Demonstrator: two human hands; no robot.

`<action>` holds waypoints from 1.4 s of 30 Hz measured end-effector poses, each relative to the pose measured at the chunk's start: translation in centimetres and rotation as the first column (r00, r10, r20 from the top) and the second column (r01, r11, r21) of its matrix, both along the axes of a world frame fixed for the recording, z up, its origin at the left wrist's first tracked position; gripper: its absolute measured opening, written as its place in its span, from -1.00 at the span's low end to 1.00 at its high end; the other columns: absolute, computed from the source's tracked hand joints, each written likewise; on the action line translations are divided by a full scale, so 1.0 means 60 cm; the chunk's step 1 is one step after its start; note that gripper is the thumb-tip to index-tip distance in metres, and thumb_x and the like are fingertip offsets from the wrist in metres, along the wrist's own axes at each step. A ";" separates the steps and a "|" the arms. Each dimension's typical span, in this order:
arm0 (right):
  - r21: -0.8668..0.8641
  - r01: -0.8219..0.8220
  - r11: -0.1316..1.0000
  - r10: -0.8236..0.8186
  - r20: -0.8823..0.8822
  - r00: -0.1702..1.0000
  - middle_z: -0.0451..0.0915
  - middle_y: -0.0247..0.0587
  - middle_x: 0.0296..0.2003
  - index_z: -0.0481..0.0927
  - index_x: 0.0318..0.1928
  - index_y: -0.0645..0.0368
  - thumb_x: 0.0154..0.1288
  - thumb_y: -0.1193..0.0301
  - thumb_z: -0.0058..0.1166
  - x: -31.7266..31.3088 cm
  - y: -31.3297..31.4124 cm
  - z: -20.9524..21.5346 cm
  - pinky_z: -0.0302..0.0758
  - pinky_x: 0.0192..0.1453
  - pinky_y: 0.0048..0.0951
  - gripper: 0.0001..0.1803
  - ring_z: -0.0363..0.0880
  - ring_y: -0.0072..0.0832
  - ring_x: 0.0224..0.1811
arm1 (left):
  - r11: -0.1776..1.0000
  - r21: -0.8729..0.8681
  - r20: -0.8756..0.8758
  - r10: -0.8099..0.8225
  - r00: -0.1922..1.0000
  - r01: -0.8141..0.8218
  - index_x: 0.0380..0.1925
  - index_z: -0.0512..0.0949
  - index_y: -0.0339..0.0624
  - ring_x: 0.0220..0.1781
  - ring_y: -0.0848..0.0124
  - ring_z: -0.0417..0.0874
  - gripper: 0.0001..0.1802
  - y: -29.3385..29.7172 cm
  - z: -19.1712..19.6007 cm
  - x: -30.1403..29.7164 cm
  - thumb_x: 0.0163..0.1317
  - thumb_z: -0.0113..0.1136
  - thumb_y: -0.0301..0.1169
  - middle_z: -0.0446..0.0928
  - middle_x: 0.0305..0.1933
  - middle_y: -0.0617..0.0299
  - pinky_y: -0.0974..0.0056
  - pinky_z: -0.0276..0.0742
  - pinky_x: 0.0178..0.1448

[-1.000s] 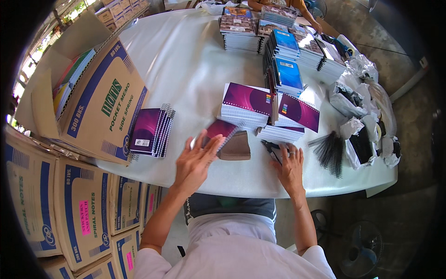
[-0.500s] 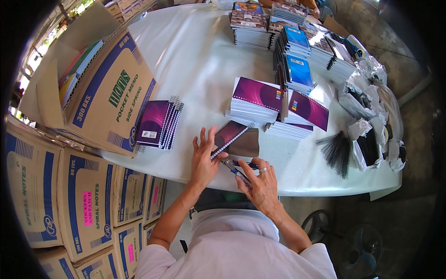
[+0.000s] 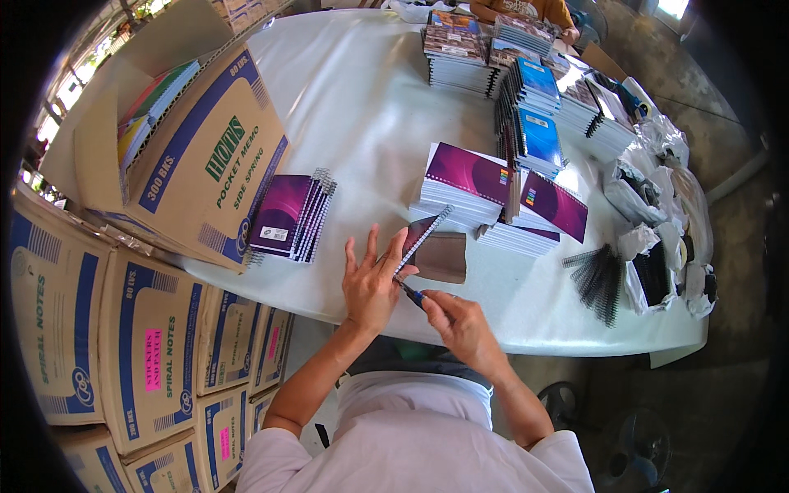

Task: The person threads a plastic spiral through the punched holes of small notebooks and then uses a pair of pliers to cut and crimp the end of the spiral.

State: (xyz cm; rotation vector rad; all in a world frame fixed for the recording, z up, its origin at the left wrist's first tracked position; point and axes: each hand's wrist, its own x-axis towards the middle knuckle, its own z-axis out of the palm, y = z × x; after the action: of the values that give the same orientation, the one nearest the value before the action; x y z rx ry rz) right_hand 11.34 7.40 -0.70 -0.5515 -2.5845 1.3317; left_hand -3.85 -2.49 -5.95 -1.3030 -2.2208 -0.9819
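Note:
My left hand [image 3: 374, 287] holds a small purple notebook [image 3: 421, 232], tilted with its spiral-bound edge upward to the right. The thumb is at the near end of that edge, and the other fingers stretch along the cover. Blue-handled pliers [image 3: 416, 297] are gripped in my right hand [image 3: 462, 329], their jaws at the near end of the spiral. Whether the jaws touch the wire is too small to tell. A flat brown board [image 3: 449, 259] lies on the table just right of the notebook.
Bound purple notebooks [image 3: 283, 215] stand left, beside a large open carton [image 3: 209, 168]. Purple stacks [image 3: 467, 177] and blue notebooks [image 3: 540, 140] are ahead. Black spiral coils [image 3: 596, 279] lie right. More cartons [image 3: 152, 353] are stacked lower left. Another person [image 3: 530, 11] is across the table.
My right hand has turned the pliers and brought their jaws to the spiral's near end; the spread handles have closed together. My left hand tips the notebook more steeply. The whole view has shifted slightly.

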 end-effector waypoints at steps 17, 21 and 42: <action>0.830 0.148 0.538 -0.243 -0.015 0.970 0.48 -0.04 0.09 0.55 0.21 0.08 0.28 0.25 0.25 0.111 0.169 -0.066 0.22 0.29 0.04 -0.50 0.39 -0.11 0.19 | 0.915 -0.392 0.036 0.121 0.992 -0.098 0.35 0.40 -0.01 0.48 0.09 0.34 -0.29 -0.171 0.071 -0.210 0.14 0.34 -0.41 0.47 0.35 0.18 0.00 0.15 0.51; 0.586 0.298 0.754 -0.192 -0.237 0.952 0.41 -0.02 0.21 0.51 0.25 0.11 0.15 0.41 0.37 0.046 0.139 -0.023 0.43 0.21 -0.15 -0.39 0.48 -0.15 0.13 | 0.999 -0.010 0.136 0.033 0.990 -0.032 0.32 0.44 -0.04 0.40 0.12 0.46 -0.39 -0.166 0.076 -0.226 0.22 0.27 -0.49 0.49 0.33 0.16 0.04 0.26 0.48; 0.622 -0.331 0.710 0.552 -0.198 0.810 0.55 -0.21 0.19 0.70 -0.03 0.07 -0.01 0.64 0.21 -0.308 0.041 0.018 0.45 0.29 -0.19 -0.55 0.47 -0.19 0.23 | 0.899 -0.437 0.196 0.090 0.976 0.005 0.20 0.58 0.07 0.55 0.03 0.18 -0.60 -0.194 0.067 -0.281 0.36 0.17 -0.32 0.45 0.38 0.35 -0.08 -0.02 0.57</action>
State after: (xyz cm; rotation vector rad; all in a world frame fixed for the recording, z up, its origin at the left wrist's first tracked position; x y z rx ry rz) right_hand -7.16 9.87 0.36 0.4356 -2.6585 0.5849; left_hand -20.72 -14.13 -1.91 -1.3708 -2.7386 -0.6488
